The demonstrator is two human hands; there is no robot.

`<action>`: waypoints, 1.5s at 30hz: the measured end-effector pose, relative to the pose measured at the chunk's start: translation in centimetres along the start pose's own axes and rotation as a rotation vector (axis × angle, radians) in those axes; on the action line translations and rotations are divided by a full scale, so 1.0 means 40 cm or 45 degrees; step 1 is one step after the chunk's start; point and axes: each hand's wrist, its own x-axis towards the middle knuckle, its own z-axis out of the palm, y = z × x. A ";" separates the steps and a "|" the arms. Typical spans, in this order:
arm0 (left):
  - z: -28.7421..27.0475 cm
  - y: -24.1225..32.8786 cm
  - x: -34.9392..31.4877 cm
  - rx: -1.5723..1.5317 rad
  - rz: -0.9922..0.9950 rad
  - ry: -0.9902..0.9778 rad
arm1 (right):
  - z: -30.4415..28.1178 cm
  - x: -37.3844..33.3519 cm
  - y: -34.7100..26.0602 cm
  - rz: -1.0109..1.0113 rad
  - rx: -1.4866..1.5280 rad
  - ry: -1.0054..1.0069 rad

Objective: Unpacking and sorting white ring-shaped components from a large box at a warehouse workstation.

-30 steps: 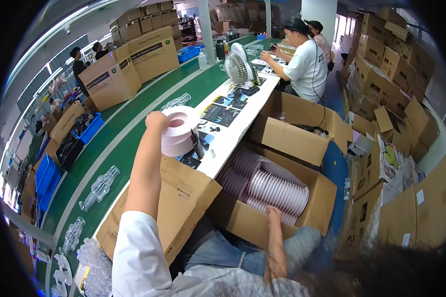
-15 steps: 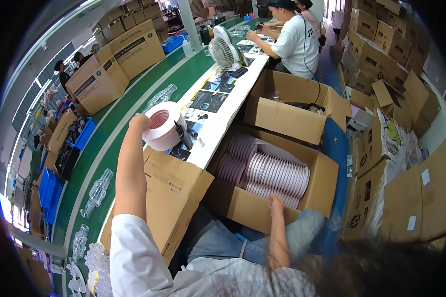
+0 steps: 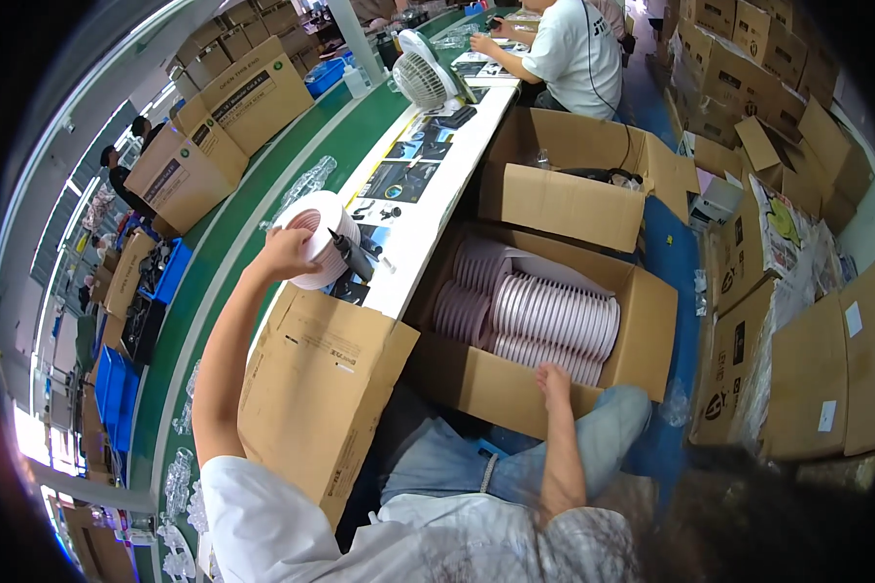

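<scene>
My left hand [image 3: 286,255] reaches to the white worktable [image 3: 457,160] and grips the near-left rim of a stack of white rings [image 3: 338,264], its fingers bent over the edge. A black dropper-like bottle with a pointed tip [image 3: 352,256] leans against the stack's right side. Low over the near wall of an open cardboard box [image 3: 476,382] is my right hand [image 3: 554,383], fingers curled closed; whether anything is in them is hidden. Rows of similar pale pinkish rings [image 3: 554,316] stand on edge inside that box.
A closed carton [image 3: 311,389] lies left of my legs. Clear plastic parts [image 3: 309,185] rest on the green conveyor [image 3: 253,219]. A fan [image 3: 424,78] stands farther along the table, near a co-worker [image 3: 572,58]. Another open box [image 3: 559,209] sits beyond the ring box; cartons [image 3: 724,92] are piled right.
My left hand has turned at the rim, and its fingers now show over the stack's edge. The whole view has shifted slightly. My right hand stays by the box wall.
</scene>
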 end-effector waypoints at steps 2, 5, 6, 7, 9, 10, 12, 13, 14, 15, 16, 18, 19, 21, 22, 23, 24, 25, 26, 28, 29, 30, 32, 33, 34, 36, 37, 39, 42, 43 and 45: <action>-0.005 0.003 0.006 0.050 -0.054 -0.008 | 0.005 -0.009 -0.004 0.015 0.021 -0.003; -0.007 -0.009 0.021 0.089 -0.073 -0.086 | -0.005 -0.009 -0.003 0.048 0.040 0.000; 0.007 -0.022 0.017 0.058 -0.008 0.055 | -0.011 -0.005 0.004 0.071 0.033 -0.004; 0.024 -0.032 0.014 0.026 0.057 0.196 | -0.014 0.000 0.011 0.075 0.044 0.011; 0.031 -0.020 0.014 0.007 0.083 0.231 | -0.014 0.007 0.019 0.055 0.089 0.004; 0.028 -0.024 0.022 0.045 0.026 0.094 | -0.014 0.009 0.024 0.060 0.097 0.015; 0.024 -0.034 0.026 0.099 -0.065 -0.061 | 0.000 0.012 0.025 0.091 0.123 0.001; 0.026 -0.037 0.023 0.106 -0.063 -0.068 | 0.004 0.012 0.025 0.098 0.130 0.003; 0.028 -0.030 0.023 0.087 -0.091 -0.052 | 0.000 0.011 0.025 0.097 0.136 -0.018; 0.023 -0.001 0.020 0.066 -0.109 -0.033 | -0.013 0.010 0.024 0.087 0.147 -0.031; 0.019 0.027 0.007 -0.017 -0.015 0.074 | -0.024 0.010 0.025 0.084 0.160 -0.011; -0.025 0.032 -0.011 0.132 0.067 0.212 | -0.031 0.019 0.023 0.057 0.156 -0.027; -0.044 0.035 -0.012 0.275 0.133 0.353 | -0.033 0.022 0.023 0.058 0.164 -0.014; -0.116 0.071 -0.027 0.553 0.167 0.691 | 0.003 0.013 0.015 0.043 0.158 0.131; -0.159 0.119 -0.043 0.586 0.185 0.777 | 0.026 0.003 0.004 -0.021 0.138 0.062; -0.186 0.202 -0.045 0.605 0.209 0.857 | 0.042 -0.002 -0.009 -0.054 0.106 0.073; -0.198 0.296 -0.036 0.568 0.369 0.949 | 0.061 0.003 -0.029 -0.090 0.077 0.086; -0.194 0.381 -0.021 0.435 0.469 0.962 | 0.085 0.018 -0.048 -0.143 -0.030 0.049; -0.163 0.473 0.016 0.302 0.612 0.901 | 0.087 0.043 -0.064 -0.195 -0.145 0.039; -0.036 0.647 0.092 0.099 0.840 0.710 | 0.092 0.102 -0.092 -0.340 -0.453 -0.015; 0.055 0.718 0.141 0.083 0.974 0.565 | 0.078 0.123 -0.091 -0.317 -0.462 -0.008; 0.155 0.784 0.178 0.264 1.043 0.462 | 0.056 0.145 -0.095 -0.838 -0.643 0.184; 0.404 0.829 0.268 0.571 1.052 0.322 | 0.048 0.160 -0.081 -1.372 -0.784 0.318; 0.545 0.785 0.317 0.759 1.025 0.227 | 0.013 0.163 -0.070 -1.316 -0.794 0.080; 0.664 0.765 0.354 0.821 1.061 0.042 | -0.040 0.174 -0.066 -1.251 -0.820 -0.111; 0.889 0.631 0.382 0.745 1.180 -0.290 | -0.043 0.132 -0.095 -0.429 -1.130 -0.364; 1.010 0.427 0.380 0.903 1.122 -0.398 | 0.047 0.092 -0.100 -0.456 -1.081 -0.452; 1.093 0.522 0.394 0.934 1.215 -0.530 | -0.046 0.095 -0.120 -0.481 -1.061 -0.375; 1.118 0.563 0.390 1.088 1.138 -0.736 | -0.093 0.094 -0.153 -0.489 -1.031 -0.324; 1.128 0.486 0.389 1.154 1.216 -0.579 | -0.061 0.095 -0.160 -0.485 -1.022 -0.356; 1.128 0.458 0.395 1.186 1.308 -0.458 | -0.039 0.120 -0.165 -0.465 -1.108 -0.444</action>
